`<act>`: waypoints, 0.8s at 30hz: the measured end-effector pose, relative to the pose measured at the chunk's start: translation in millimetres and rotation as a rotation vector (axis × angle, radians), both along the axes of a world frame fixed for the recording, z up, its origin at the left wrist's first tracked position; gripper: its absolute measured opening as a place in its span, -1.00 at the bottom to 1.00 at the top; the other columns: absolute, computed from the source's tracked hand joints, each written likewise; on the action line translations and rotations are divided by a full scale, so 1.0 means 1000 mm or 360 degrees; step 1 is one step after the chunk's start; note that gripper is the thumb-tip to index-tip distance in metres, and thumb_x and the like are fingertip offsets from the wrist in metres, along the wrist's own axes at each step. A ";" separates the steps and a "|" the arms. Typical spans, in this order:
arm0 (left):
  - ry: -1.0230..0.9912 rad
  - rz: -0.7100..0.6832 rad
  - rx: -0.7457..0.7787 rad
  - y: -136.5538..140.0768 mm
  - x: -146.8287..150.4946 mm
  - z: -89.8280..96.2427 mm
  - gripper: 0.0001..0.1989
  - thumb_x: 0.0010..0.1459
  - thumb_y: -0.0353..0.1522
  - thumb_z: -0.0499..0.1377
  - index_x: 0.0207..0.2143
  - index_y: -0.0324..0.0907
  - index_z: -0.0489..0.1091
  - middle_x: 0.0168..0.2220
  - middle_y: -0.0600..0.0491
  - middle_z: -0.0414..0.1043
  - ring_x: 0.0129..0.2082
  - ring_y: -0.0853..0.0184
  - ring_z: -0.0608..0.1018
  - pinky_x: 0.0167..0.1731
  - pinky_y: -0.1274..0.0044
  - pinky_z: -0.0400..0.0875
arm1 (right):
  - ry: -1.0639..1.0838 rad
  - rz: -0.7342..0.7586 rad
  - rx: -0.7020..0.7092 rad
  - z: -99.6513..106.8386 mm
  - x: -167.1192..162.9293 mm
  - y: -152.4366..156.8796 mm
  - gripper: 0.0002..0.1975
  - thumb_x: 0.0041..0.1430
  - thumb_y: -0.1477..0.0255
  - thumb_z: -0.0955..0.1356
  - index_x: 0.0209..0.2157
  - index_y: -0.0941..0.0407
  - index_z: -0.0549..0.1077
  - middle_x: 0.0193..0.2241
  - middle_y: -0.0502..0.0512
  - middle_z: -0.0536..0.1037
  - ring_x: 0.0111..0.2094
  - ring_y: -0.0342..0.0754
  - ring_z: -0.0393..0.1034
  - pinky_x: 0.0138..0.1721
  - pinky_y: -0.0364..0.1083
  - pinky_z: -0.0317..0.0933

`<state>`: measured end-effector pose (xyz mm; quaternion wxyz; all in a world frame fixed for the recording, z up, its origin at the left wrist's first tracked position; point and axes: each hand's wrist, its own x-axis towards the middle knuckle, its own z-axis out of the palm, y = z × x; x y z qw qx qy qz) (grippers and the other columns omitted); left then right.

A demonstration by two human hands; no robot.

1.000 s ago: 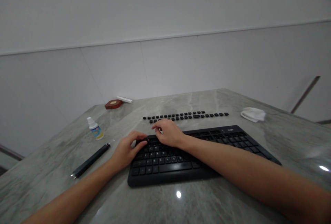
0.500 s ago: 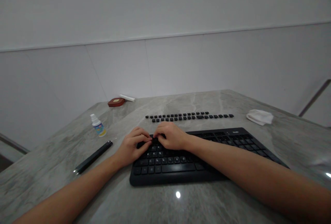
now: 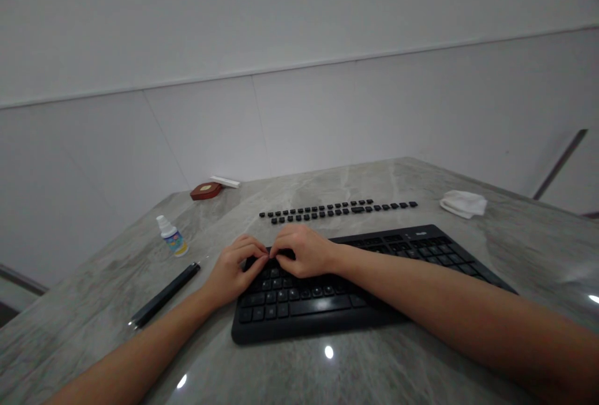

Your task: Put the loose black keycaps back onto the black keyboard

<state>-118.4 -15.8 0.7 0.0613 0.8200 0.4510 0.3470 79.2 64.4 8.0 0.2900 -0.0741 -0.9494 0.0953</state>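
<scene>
A black keyboard (image 3: 321, 306) lies on the grey marbled table, its left half in front of me. At its upper left corner, my left hand (image 3: 234, 271) has thumb and index finger pinched together. My right hand (image 3: 303, 252) reaches across the keys, its bent fingertips meeting those of the left. Whatever is between the fingertips is too small and hidden to make out. Several loose black keycaps (image 3: 357, 209) are lined up in two rows behind the keyboard. Bare key sockets seem to show along its top edge.
To the left stand a small white spray bottle (image 3: 173, 238) and a long black tool or stick (image 3: 163, 296). A brown case (image 3: 206, 191) and a white strip (image 3: 225, 182) lie by the wall (image 3: 309, 124). A crumpled white cloth (image 3: 463, 203) rests at right.
The view has tilted and shifted slightly. Both hands stay at the keyboard's upper left, fingertips now closer together and a little further left. The loose keycaps look unmoved.
</scene>
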 end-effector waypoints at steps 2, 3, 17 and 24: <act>-0.0015 -0.0020 0.0000 0.001 0.000 -0.001 -0.84 0.23 -0.38 0.10 -0.40 -0.18 0.43 -0.33 0.01 0.46 -0.25 0.31 0.46 -0.20 0.44 0.37 | -0.0027 0.0020 -0.0003 0.001 0.000 0.000 -0.85 0.08 0.53 0.33 -0.32 0.19 0.55 -0.41 0.09 0.55 -0.32 -0.09 0.40 -0.17 -0.12 0.26; -0.0020 -0.0036 0.0006 0.001 0.000 -0.001 -0.84 0.23 -0.38 0.11 -0.40 -0.18 0.43 -0.33 0.01 0.47 -0.25 0.31 0.46 -0.20 0.44 0.37 | -0.0040 0.0023 -0.0011 0.001 -0.001 0.000 -0.87 0.10 0.50 0.34 -0.32 0.18 0.55 -0.41 0.09 0.55 -0.31 -0.09 0.40 -0.16 -0.11 0.25; -0.0023 -0.0189 0.0018 -0.001 -0.003 0.000 -0.90 0.17 -0.47 0.13 -0.32 -0.18 0.45 -0.31 0.00 0.48 -0.22 0.30 0.45 -0.18 0.42 0.37 | -0.0041 0.0058 -0.0024 -0.002 -0.003 0.002 -0.91 0.12 0.48 0.36 -0.38 0.17 0.53 -0.42 0.08 0.54 -0.32 -0.10 0.39 -0.20 -0.12 0.25; -0.0049 -0.0197 0.0012 -0.001 -0.002 0.001 -0.90 0.18 -0.47 0.13 -0.33 -0.18 0.45 -0.30 0.01 0.48 -0.22 0.31 0.46 -0.18 0.43 0.37 | -0.0010 0.0109 -0.0006 -0.004 -0.004 0.003 -0.91 0.11 0.50 0.36 -0.40 0.19 0.53 -0.42 0.09 0.53 -0.34 -0.09 0.40 -0.23 -0.13 0.26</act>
